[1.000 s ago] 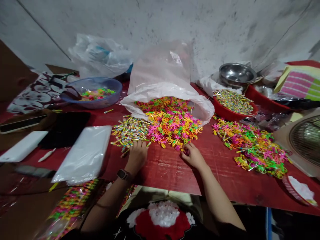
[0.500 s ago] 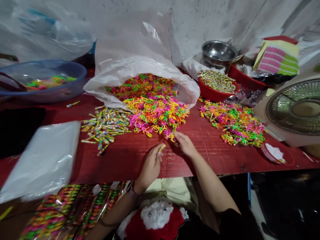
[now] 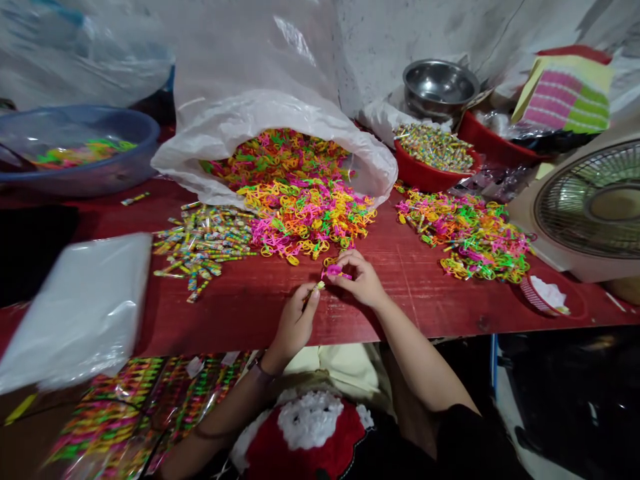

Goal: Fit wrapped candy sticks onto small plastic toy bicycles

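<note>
My left hand [image 3: 294, 323] is closed on a small printed tube [image 3: 320, 285], whose pale end sticks up past the thumb. Close to that end, my right hand [image 3: 366, 281] pinches a pink plastic piece [image 3: 333, 270] with a rounded shape. Whether the piece and the tube touch, I cannot tell. Just beyond both hands, a heap of colourful plastic pieces [image 3: 310, 217] spills from the mouth of a white plastic bag [image 3: 275, 110]. To its left lies a pile of printed tubes [image 3: 205, 240].
Another heap of coloured pieces [image 3: 470, 233] lies right, beside a fan [image 3: 590, 207]. Behind it stand a red bowl [image 3: 425, 177] of short tubes and a steel bowl [image 3: 440, 83]. Left are a blue basin [image 3: 115, 163] and clear plastic bags [image 3: 85, 300] on the red table [image 3: 215, 327].
My right hand has drawn back from the heap's edge with the pink piece, turning towards my left hand. My left hand has turned the tube slightly. The whole view has shifted a little.
</note>
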The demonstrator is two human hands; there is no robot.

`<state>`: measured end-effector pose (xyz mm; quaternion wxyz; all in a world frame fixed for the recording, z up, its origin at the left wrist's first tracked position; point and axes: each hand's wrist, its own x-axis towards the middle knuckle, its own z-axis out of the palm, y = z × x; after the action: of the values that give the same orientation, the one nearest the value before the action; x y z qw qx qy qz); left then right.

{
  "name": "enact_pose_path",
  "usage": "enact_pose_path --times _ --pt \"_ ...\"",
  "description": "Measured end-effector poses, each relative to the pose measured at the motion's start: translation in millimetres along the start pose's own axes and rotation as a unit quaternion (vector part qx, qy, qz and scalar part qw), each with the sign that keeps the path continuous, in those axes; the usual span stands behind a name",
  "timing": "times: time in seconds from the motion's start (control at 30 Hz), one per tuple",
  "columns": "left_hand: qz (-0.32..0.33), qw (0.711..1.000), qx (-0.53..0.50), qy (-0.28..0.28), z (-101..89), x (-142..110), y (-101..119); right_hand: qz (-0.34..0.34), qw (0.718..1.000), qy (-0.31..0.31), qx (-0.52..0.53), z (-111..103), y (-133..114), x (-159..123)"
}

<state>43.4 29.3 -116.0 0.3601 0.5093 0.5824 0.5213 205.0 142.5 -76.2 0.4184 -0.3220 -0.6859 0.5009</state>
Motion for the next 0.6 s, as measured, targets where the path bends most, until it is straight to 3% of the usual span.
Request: enact_pose_path --times 0.1,0.27,0.33,0.43,0.5,0.6 --pt "0.009 1.000 0.002 -0.023 -0.3 -0.6 1.9 0.031 0.997 0.064 0.023 1.4 3.2 0.4" --pt "0.031 0.998 -0.009 -0.055 1.1 -0.7 1.8 0.144 0.969 -0.053 0.194 5.5 8.0 -3.6" --pt "0.040 0.997 -0.017 -0.060 1.6 -0.8 0.5 0.153 0.966 -0.097 0.185 5.9 6.3 -5.3" --pt "0.037 0.998 -0.015 -0.046 1.3 -1.9 -1.8 0.115 0.976 -0.150 0.110 5.8 1.3 -6.4" --pt "0.028 0.999 -0.015 -0.033 0.4 -2.8 -2.8 0.096 0.979 -0.163 0.074 5.8 -1.6 -6.8" --pt "0.022 0.999 -0.029 -0.028 -1.6 -3.5 -3.2 0.128 0.973 -0.169 0.092 6.3 -3.3 -8.3"
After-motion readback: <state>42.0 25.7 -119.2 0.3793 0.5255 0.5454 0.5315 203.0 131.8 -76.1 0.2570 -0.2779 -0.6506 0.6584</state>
